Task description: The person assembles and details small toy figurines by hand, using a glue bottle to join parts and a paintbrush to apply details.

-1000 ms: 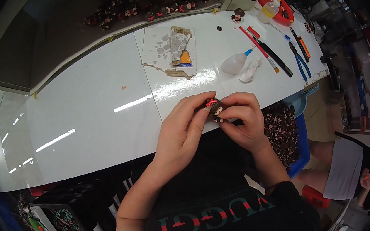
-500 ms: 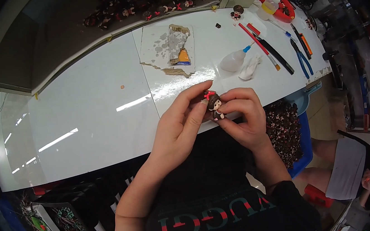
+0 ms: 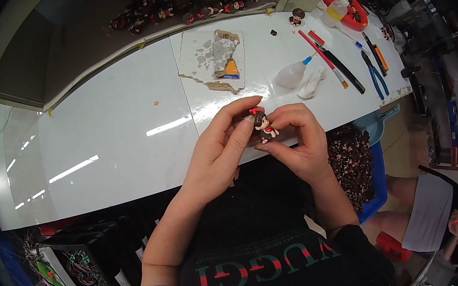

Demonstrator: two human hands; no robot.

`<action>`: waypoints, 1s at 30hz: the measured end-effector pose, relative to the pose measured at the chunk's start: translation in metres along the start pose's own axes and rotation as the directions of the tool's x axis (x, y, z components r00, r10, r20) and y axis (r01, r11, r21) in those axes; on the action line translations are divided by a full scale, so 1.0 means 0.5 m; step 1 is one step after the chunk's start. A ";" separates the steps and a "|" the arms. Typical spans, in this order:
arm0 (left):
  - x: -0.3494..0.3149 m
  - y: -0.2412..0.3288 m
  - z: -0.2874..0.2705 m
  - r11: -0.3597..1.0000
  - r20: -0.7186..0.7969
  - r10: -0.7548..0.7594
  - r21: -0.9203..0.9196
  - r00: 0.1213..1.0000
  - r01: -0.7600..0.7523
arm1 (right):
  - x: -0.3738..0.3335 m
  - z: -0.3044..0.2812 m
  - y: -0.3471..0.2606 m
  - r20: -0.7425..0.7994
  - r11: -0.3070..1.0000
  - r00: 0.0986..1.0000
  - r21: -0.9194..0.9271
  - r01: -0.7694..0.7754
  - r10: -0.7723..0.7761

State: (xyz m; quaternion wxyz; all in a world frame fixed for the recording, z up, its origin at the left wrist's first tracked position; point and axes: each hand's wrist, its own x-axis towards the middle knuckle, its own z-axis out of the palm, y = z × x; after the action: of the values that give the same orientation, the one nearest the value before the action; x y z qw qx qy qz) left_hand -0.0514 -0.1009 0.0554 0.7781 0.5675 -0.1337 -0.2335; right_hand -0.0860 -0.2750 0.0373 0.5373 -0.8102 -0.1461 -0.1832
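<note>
A small doll figurine (image 3: 263, 124) with brown hair, a red bow and a dark body is held between my hands, just over the table's near edge. My left hand (image 3: 228, 144) is closed on its head and back, thumb against the hair. Thumb and fingers of my right hand (image 3: 299, 136) are curled at its other side, by the legs and base. Part of the figurine is hidden by the fingers. Beyond the hands lie a squeeze bottle (image 3: 290, 75) with a blue tip and a crumpled white tissue (image 3: 311, 84).
A stained cardboard piece (image 3: 224, 53) lies on the white table (image 3: 110, 139). Brushes (image 3: 323, 59), blue pliers (image 3: 375, 75) and a red bowl (image 3: 358, 12) are at right. Similar figurines (image 3: 197, 14) fill the shelf. A blue bin (image 3: 379, 182) of small parts stands below; another person (image 3: 428, 208) sits nearby.
The figurine has turned in my fingers, so its face and legs now point more to the right. My right fingers have shifted slightly around it.
</note>
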 end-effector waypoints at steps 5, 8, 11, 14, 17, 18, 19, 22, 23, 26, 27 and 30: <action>-0.003 0.006 -0.005 0.999 0.005 0.014 -0.042 1.000 -0.014 | 0.004 0.008 -0.003 -0.004 0.999 1.000 0.036 -0.001 0.001; -0.002 0.013 -0.005 0.999 0.018 0.026 -0.019 0.999 -0.026 | 0.009 0.013 -0.008 -0.036 0.996 0.998 0.079 0.048 -0.046; -0.002 0.016 -0.008 0.999 0.011 -0.011 0.031 1.000 0.011 | 0.011 0.008 0.000 0.034 0.996 0.996 0.035 0.082 -0.083; -0.003 0.017 -0.009 0.996 -0.011 -0.084 0.021 0.996 0.085 | 0.009 0.012 -0.003 0.010 0.990 1.000 0.143 -0.014 0.013; -0.004 0.011 -0.005 0.999 -0.017 -0.046 -0.010 0.999 0.046 | 0.006 0.011 0.004 0.026 0.987 0.999 0.155 -0.029 0.025; -0.004 0.011 -0.001 1.000 -0.034 -0.030 0.004 0.999 0.030 | 0.004 0.012 0.005 0.026 0.987 0.999 0.156 -0.027 0.024; -0.003 0.011 0.002 1.000 -0.050 -0.013 0.018 0.999 0.014 | 0.002 0.014 0.006 0.024 0.977 0.999 0.207 -0.051 0.047; -0.004 0.010 0.001 0.997 -0.020 -0.036 0.072 0.999 0.037 | -0.001 0.014 0.001 0.032 0.960 0.997 0.269 -0.079 0.074; -0.004 0.009 0.001 0.997 -0.021 -0.037 0.073 0.999 0.038 | -0.002 0.012 -0.001 0.036 0.957 0.996 0.278 -0.085 0.078; -0.003 0.007 0.003 0.993 -0.047 -0.065 0.097 0.997 0.070 | -0.006 0.010 0.009 0.050 0.961 0.995 0.258 -0.099 0.090; -0.003 0.006 0.003 0.990 -0.050 -0.075 0.119 0.996 0.080 | -0.006 0.010 0.010 0.048 0.961 0.995 0.258 -0.099 0.089; -0.001 0.006 0.006 0.981 -0.054 -0.079 0.174 0.995 0.087 | -0.008 0.010 0.010 0.037 0.954 0.991 0.269 -0.134 0.129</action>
State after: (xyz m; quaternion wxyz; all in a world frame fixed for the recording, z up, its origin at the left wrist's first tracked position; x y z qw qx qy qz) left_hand -0.0526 -0.1022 0.0594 0.7174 0.6445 -0.1117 -0.2397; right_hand -0.0864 -0.2724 0.0297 0.6526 -0.7387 -0.1206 -0.1177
